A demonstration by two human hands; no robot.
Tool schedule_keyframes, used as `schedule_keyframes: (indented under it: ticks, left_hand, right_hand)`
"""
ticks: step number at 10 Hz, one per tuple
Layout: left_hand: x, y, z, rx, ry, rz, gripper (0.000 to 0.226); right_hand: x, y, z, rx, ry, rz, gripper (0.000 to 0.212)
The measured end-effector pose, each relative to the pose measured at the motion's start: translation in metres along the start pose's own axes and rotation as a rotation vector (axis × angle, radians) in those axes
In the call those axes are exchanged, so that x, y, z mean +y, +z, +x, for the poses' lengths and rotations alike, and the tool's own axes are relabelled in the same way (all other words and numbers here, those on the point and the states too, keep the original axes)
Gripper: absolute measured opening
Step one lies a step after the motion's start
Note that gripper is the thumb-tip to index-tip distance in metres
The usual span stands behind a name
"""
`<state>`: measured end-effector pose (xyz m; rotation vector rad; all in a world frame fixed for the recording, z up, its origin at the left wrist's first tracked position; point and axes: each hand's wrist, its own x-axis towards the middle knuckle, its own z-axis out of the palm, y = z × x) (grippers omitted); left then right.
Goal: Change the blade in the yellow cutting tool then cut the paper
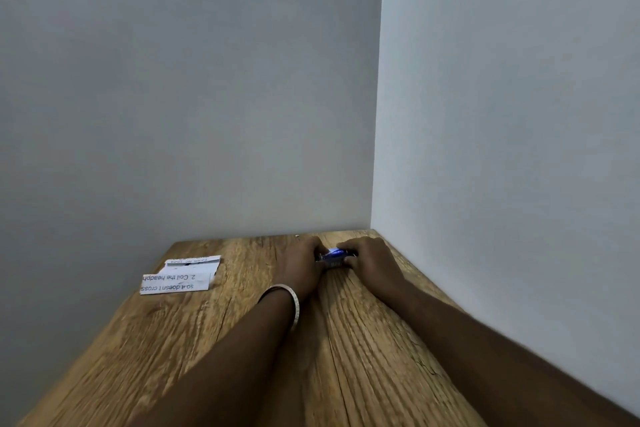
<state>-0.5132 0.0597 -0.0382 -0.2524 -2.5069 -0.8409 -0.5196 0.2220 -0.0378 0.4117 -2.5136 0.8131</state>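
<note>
Both of my hands meet near the far right corner of the wooden table [242, 340]. Between them sits a small blue and white box [333, 256], probably a blade pack. My left hand [303, 265] grips its left end and my right hand [369, 262] grips its right end. Most of the box is hidden by my fingers. Two pieces of printed white paper [176, 281] lie flat at the far left of the table, one overlapping the other. The yellow cutting tool is not in sight.
Grey walls close the table on the far side and along the right edge. A metal bangle [293, 302] circles my left wrist. The table's left edge runs diagonally toward the lower left.
</note>
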Motion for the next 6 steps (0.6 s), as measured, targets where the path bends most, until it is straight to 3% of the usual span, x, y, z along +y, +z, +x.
schedule_keyframes:
  ticks: [4, 5, 6]
  left_hand:
    - [-0.013, 0.015, 0.024, 0.020, -0.056, -0.037, 0.022]
    - [-0.016, 0.013, 0.020, 0.011, -0.054, -0.044, 0.031]
    - [-0.012, 0.011, 0.016, -0.019, -0.058, -0.063, 0.056]
  right_hand:
    - [0.012, 0.013, 0.024, -0.004, 0.000, -0.029, 0.040]
    - [0.008, 0.012, 0.018, -0.003, -0.034, -0.058, 0.052]
    - [0.001, 0.012, 0.013, -0.001, -0.057, -0.096, 0.066]
